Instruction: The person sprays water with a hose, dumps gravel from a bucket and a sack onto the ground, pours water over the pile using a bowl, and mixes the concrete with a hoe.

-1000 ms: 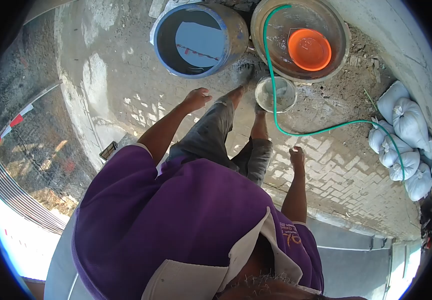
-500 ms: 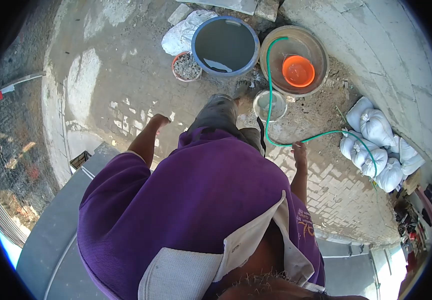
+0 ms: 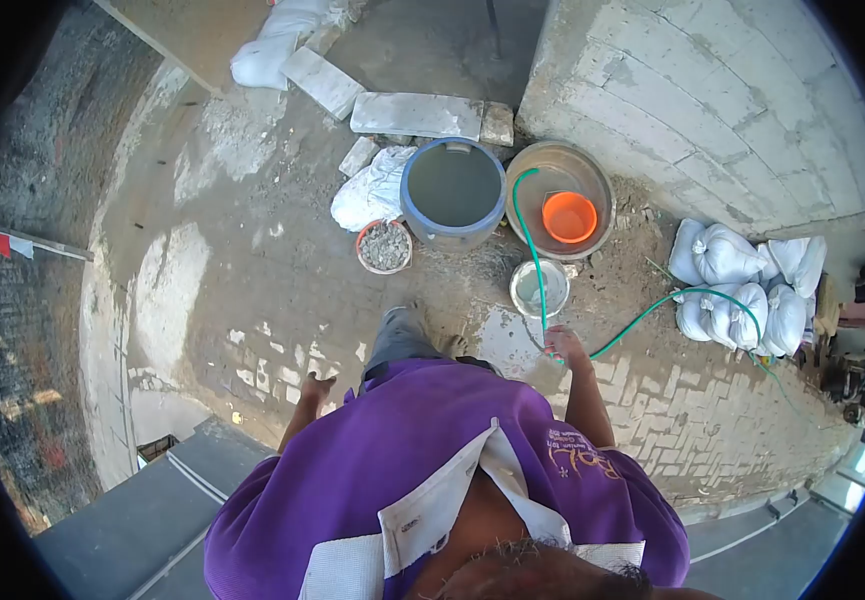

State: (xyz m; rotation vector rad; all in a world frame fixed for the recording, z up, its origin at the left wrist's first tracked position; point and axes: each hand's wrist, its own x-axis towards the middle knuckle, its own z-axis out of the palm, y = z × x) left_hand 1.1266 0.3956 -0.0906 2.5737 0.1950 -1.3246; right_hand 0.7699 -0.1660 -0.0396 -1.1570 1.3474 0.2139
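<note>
A green hose [image 3: 642, 328] is gripped in my right hand [image 3: 566, 346], which is held out low in front of me with fingers wrapped round it. One length of the hose runs from this hand past a white bucket [image 3: 523, 293] holding cloudy liquid and into a wide brown tub [image 3: 600, 178]. Inside that tub sits an orange bucket [image 3: 569, 217]. The other length trails off to the right across some white sacks. My left hand [image 3: 318, 386] hangs at my left side, fingers apart, holding nothing.
A blue drum [image 3: 455, 237] of murky water stands ahead, beside an orange-rimmed bucket [image 3: 385, 247] of rubble and a white sack [image 3: 368, 192]. Concrete blocks [image 3: 417, 114] lie behind. Several tied white sacks [image 3: 730, 257] are stacked at right by the block wall [image 3: 692, 110].
The view has tilted up, showing more ground and wall ahead. My right hand, still on the hose, now appears further left and lower, nearer beneath the white bucket.
</note>
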